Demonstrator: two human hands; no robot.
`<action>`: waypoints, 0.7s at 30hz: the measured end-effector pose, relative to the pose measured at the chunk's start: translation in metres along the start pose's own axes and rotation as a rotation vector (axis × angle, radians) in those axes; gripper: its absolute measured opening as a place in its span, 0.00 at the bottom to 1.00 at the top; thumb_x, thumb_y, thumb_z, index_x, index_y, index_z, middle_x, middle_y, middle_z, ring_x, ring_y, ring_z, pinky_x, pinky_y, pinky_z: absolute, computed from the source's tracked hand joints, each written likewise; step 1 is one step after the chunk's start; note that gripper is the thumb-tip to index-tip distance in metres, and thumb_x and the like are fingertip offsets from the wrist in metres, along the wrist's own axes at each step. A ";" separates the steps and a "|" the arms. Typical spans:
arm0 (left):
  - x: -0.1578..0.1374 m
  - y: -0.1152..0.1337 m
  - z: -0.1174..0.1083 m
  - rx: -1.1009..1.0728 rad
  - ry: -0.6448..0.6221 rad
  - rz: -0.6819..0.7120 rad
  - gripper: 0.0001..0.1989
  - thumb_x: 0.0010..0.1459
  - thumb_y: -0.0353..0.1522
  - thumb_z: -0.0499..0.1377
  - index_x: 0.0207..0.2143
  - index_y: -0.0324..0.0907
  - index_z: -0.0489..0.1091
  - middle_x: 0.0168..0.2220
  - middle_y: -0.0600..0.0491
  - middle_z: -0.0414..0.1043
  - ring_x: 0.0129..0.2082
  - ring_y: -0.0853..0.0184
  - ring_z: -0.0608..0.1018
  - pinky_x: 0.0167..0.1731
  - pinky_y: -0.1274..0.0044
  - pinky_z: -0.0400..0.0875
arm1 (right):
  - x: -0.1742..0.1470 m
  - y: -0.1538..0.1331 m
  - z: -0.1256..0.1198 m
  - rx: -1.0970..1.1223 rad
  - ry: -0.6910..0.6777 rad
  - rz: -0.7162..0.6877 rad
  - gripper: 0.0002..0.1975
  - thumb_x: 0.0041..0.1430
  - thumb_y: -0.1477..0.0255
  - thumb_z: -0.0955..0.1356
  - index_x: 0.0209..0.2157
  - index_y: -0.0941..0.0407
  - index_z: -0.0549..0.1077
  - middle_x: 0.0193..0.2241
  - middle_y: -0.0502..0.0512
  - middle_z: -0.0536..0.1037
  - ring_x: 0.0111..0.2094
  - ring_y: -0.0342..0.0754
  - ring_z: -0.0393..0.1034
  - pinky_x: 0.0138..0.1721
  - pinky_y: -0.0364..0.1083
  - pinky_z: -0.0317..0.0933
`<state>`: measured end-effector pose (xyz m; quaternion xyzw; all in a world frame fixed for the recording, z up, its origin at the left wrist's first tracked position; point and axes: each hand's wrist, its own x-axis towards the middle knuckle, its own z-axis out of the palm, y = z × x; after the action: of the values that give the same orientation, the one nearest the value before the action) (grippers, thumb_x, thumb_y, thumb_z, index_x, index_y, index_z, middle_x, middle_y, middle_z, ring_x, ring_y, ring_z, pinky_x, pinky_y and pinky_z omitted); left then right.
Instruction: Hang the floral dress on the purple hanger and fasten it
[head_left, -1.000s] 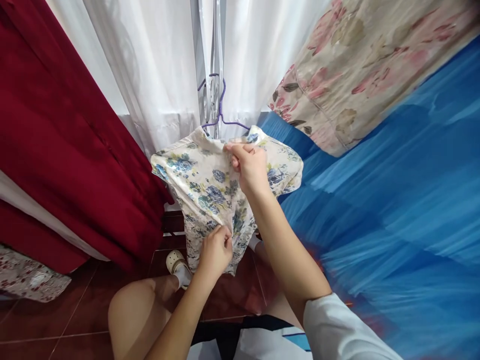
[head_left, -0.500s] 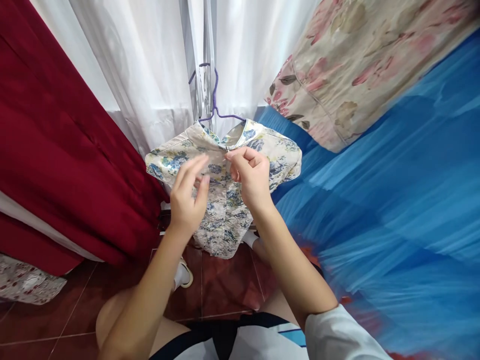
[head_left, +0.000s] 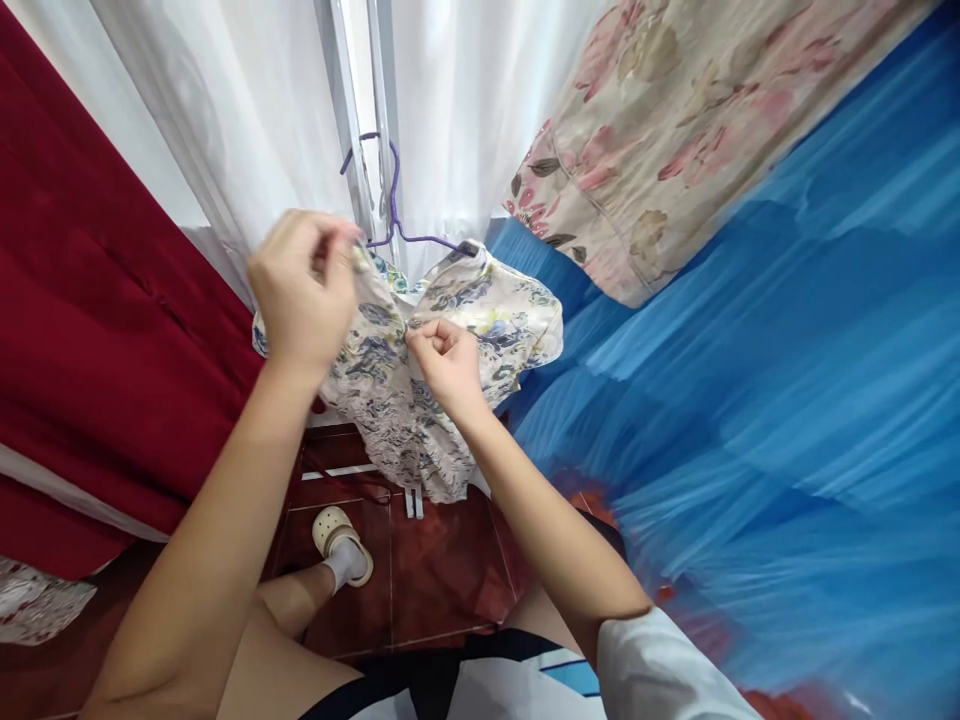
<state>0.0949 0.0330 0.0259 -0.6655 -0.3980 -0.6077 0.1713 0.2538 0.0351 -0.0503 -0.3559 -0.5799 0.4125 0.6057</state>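
A white floral blouse (head_left: 517, 305) with blue and yellow print hangs on a purple hanger (head_left: 395, 185), its neckline parted in a V. My right hand (head_left: 450, 365) pinches a small zipper pull at the bottom of that V; the fingers mostly hide it. Higher up and nearer the camera, my left hand (head_left: 304, 285) is slightly blurred, with thumb and fingertips closed at the collar's left edge. It covers much of the blouse's left shoulder.
White metal rods (head_left: 360, 110) rise behind the hanger against a white curtain (head_left: 480, 100). Dark red cloth (head_left: 112, 280) hangs left; blue tulle (head_left: 750, 400) and a beige floral garment (head_left: 645, 150) hang right. My foot in a cream clog (head_left: 334, 530) rests on red tiles (head_left: 420, 570).
The neckline has opened into a V as my right hand moved down the front with the pull. My left hand rose to the collar's left edge and closed. The view shifted slightly.
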 end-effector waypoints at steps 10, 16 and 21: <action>-0.051 -0.177 -0.042 0.048 0.186 -0.584 0.09 0.64 0.25 0.53 0.38 0.29 0.73 0.31 0.56 0.71 0.30 0.76 0.72 0.33 0.76 0.68 | -0.037 0.020 -0.029 -0.125 -0.062 0.055 0.05 0.52 0.71 0.68 0.25 0.56 0.68 0.14 0.41 0.61 0.17 0.40 0.55 0.22 0.41 0.49; -0.137 -0.132 -0.022 -0.258 -0.152 -0.771 0.10 0.64 0.32 0.55 0.39 0.33 0.73 0.31 0.55 0.74 0.27 0.75 0.74 0.30 0.80 0.72 | -0.058 0.061 -0.072 -0.228 0.133 0.149 0.08 0.53 0.69 0.67 0.23 0.55 0.67 0.17 0.43 0.62 0.19 0.39 0.53 0.22 0.41 0.47; -0.158 -0.062 -0.003 -0.433 -0.356 -0.750 0.15 0.64 0.41 0.58 0.37 0.37 0.74 0.34 0.50 0.76 0.32 0.68 0.77 0.36 0.76 0.74 | -0.088 0.098 -0.112 -0.321 0.206 0.235 0.10 0.54 0.65 0.67 0.25 0.54 0.65 0.18 0.43 0.63 0.21 0.42 0.54 0.23 0.42 0.49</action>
<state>0.0554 0.0186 -0.1385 -0.5901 -0.4982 -0.5732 -0.2739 0.3578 -0.0003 -0.1838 -0.5530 -0.5277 0.3439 0.5454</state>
